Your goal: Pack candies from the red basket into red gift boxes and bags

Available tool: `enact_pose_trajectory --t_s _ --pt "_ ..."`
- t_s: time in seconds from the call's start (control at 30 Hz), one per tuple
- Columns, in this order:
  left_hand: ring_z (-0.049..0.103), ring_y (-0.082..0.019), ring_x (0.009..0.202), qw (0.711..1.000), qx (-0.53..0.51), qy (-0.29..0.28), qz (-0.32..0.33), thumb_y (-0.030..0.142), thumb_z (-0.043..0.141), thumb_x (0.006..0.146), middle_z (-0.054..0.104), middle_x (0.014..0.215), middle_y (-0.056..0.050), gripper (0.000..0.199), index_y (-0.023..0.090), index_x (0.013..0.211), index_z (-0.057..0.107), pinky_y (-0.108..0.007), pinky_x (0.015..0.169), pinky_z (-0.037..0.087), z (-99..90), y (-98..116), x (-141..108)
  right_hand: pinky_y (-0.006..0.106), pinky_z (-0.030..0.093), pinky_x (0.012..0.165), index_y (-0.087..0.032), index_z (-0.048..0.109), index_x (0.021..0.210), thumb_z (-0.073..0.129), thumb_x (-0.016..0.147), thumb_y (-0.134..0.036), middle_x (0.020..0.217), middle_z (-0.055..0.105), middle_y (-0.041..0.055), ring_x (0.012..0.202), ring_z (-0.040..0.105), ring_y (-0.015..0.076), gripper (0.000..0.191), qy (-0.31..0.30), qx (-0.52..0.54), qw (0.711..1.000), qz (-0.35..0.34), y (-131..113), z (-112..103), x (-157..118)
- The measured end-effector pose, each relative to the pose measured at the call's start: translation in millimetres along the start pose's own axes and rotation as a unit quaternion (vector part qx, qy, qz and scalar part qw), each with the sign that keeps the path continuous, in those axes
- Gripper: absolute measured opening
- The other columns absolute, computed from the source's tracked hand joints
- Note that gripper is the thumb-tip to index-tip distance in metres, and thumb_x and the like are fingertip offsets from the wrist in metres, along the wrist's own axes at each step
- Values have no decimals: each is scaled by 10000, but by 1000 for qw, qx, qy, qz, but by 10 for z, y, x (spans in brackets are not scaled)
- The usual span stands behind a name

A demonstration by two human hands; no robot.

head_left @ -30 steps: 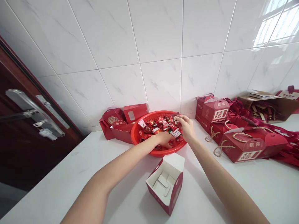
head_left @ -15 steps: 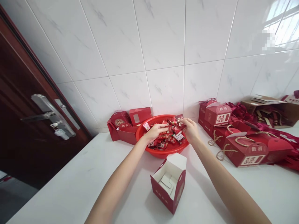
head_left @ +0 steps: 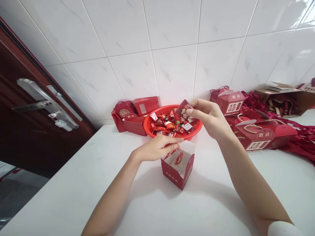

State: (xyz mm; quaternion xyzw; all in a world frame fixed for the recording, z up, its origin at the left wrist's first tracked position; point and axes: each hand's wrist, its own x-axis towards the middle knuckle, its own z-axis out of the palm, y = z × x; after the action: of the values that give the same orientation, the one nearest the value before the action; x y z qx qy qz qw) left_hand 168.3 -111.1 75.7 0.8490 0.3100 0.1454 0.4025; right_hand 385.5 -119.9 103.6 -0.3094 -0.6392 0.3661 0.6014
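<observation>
My left hand (head_left: 157, 148) is over the open red gift box (head_left: 176, 175), its index finger stretched out and the others loosely curled. Just below those fingers a blurred red wrapped candy (head_left: 178, 158) is in the air inside the box's white interior; another bit of red shows at the fingertips. Between thumb and fingers, my right hand (head_left: 209, 116) pinches a flat dark-red packet (head_left: 185, 111) with pale print, above the right side of the red plastic basket (head_left: 148, 126). Wrapped candies (head_left: 169, 124) lie in the basket.
Red box parts (head_left: 134, 123) stand left of the basket against the tiled wall. To the right are several red boxes with rope handles (head_left: 261, 136), dark-red ribbon (head_left: 300, 139) and a cardboard carton (head_left: 300, 103). A brown door (head_left: 29, 137) is at the left.
My left hand has come from the basket back over the box, and a candy has left its fingers. My right hand has lifted the packet from the basket. The view has tilted down.
</observation>
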Motion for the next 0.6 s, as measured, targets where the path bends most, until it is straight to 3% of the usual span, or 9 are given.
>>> enact_pose_trajectory --t_s 0.17,0.37,0.5,0.6 --pt "671 -165 913 999 33 14 29 207 432 973 725 1149 -28 511 288 1474 491 -258 817 513 96 99 -103 269 484 642 -193 706 810 757 805 -409 796 670 18 701 586 144 222 -20 -38 999 0 -124 -3 -91" --pt "615 -210 1213 997 50 -32 41 231 453 976 610 1410 -39 582 317 1545 364 -307 1004 466 185 178 -156 275 496 652 -193 716 819 770 799 -406 794 681 25 711 598 153 220 -33 -48 998 12 -171 17 -126" --pt "462 -279 1391 992 122 -23 16 293 622 883 497 1528 -6 524 337 1403 565 -360 1116 386 120 152 -217 274 493 654 -192 716 832 771 798 -402 814 691 29 726 606 161 219 -58 -55 996 32 -158 19 -143" --pt "426 -323 1407 987 155 -18 -24 357 707 808 481 1534 -16 478 342 1284 664 -377 1080 415 30 117 -298 271 485 655 -187 717 837 754 812 -377 790 682 23 721 603 158 195 -91 -76 992 43 -141 14 -142"
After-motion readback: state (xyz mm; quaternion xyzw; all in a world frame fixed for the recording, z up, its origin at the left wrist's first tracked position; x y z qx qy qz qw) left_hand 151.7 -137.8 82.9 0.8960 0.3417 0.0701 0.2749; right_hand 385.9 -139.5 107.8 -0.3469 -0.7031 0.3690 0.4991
